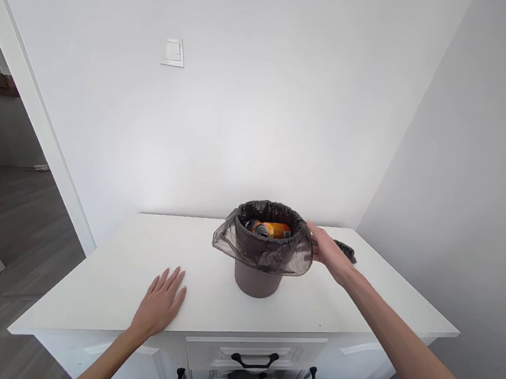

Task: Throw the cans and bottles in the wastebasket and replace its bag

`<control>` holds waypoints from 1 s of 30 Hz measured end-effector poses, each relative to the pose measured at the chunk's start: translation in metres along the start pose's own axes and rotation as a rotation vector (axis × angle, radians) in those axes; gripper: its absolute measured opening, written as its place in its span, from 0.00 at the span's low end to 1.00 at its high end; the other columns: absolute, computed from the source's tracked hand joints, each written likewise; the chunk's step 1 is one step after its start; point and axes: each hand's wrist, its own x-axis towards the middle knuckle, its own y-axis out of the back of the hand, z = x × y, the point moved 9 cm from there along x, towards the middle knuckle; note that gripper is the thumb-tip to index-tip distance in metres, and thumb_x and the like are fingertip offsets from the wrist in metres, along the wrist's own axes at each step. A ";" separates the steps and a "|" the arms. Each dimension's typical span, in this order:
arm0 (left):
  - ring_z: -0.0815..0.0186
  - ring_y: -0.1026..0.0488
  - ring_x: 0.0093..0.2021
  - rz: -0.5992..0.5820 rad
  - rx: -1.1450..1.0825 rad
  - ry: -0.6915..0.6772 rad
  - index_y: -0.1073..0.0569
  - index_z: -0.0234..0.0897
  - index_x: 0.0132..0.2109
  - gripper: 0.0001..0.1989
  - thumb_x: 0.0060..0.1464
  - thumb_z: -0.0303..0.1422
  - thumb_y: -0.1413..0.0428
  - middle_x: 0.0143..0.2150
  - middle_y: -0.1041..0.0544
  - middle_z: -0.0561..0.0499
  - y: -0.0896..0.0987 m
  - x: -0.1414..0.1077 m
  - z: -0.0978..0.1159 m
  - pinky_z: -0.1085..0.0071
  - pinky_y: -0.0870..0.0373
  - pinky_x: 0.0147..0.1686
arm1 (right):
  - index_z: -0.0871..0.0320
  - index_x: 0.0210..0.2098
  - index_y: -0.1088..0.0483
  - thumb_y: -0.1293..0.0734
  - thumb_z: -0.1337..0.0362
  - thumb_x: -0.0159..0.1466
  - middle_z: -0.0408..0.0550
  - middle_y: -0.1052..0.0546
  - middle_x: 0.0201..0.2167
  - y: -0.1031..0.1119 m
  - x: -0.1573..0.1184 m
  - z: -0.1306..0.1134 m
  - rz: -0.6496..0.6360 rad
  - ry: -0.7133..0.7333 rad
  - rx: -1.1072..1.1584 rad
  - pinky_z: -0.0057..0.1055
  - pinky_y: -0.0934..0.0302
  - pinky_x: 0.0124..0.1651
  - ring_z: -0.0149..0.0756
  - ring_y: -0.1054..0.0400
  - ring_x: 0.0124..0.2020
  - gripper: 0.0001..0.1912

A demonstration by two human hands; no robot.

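Brown round bag-lined bin [256, 284] was set on the white cabinet top [140, 245]; right hand [331, 254] was placed at its right, finger closure unclear; left hand [158, 306] was laid flat near left, fingers apart.

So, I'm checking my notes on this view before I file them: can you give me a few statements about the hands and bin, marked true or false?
1. The left hand rests on the white cabinet top. True.
2. An orange can lies inside the bin. True.
3. The bin is tipped on its side. False: it stands upright.
4. The right hand is down inside the bin. False: it is outside, at the right side of the dark bag.
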 end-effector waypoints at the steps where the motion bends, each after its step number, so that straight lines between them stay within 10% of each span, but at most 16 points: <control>1: 0.52 0.54 0.77 0.003 0.003 0.000 0.42 0.38 0.74 0.33 0.70 0.48 0.62 0.77 0.46 0.50 0.000 0.000 0.000 0.49 0.53 0.74 | 0.53 0.54 0.32 0.29 0.43 0.61 0.51 0.19 0.41 -0.006 0.000 -0.010 -0.004 -0.030 -0.035 0.36 0.27 0.40 0.44 0.23 0.41 0.29; 10: 0.51 0.53 0.77 0.022 -0.081 0.021 0.39 0.36 0.73 0.33 0.69 0.47 0.60 0.76 0.43 0.47 0.004 -0.003 -0.001 0.48 0.55 0.74 | 0.53 0.57 0.42 0.29 0.61 0.60 0.41 0.24 0.30 -0.032 -0.017 -0.026 0.016 -0.107 -0.042 0.31 0.32 0.34 0.40 0.26 0.35 0.29; 16: 0.43 0.44 0.74 -0.023 -0.542 0.097 0.24 0.38 0.60 0.34 0.61 0.58 0.52 0.69 0.31 0.40 0.025 0.006 0.006 0.42 0.51 0.71 | 0.52 0.49 0.39 0.30 0.60 0.62 0.44 0.23 0.32 -0.034 -0.038 -0.029 -0.065 -0.124 -0.019 0.33 0.33 0.33 0.40 0.26 0.33 0.19; 20: 0.51 0.22 0.58 -0.178 -0.800 0.041 0.21 0.41 0.55 0.42 0.64 0.62 0.69 0.58 0.20 0.41 0.060 0.024 0.056 0.54 0.25 0.56 | 0.51 0.46 0.36 0.30 0.57 0.62 0.46 0.20 0.35 -0.037 -0.046 -0.026 -0.167 -0.128 0.004 0.33 0.32 0.34 0.40 0.25 0.35 0.16; 24: 0.53 0.20 0.55 -0.426 -1.427 0.078 0.21 0.44 0.55 0.41 0.61 0.66 0.64 0.55 0.18 0.43 0.104 0.039 0.124 0.55 0.25 0.56 | 0.52 0.46 0.32 0.28 0.49 0.62 0.48 0.19 0.38 -0.026 -0.047 -0.025 -0.220 -0.139 -0.016 0.32 0.33 0.33 0.40 0.26 0.36 0.19; 30: 0.61 0.21 0.34 -0.106 -1.594 0.277 0.19 0.36 0.41 0.22 0.53 0.52 0.36 0.39 0.16 0.42 0.170 0.079 0.136 0.65 0.21 0.37 | 0.54 0.50 0.31 0.25 0.47 0.58 0.45 0.22 0.32 0.011 -0.038 -0.041 -0.150 -0.093 -0.160 0.27 0.43 0.27 0.35 0.31 0.30 0.27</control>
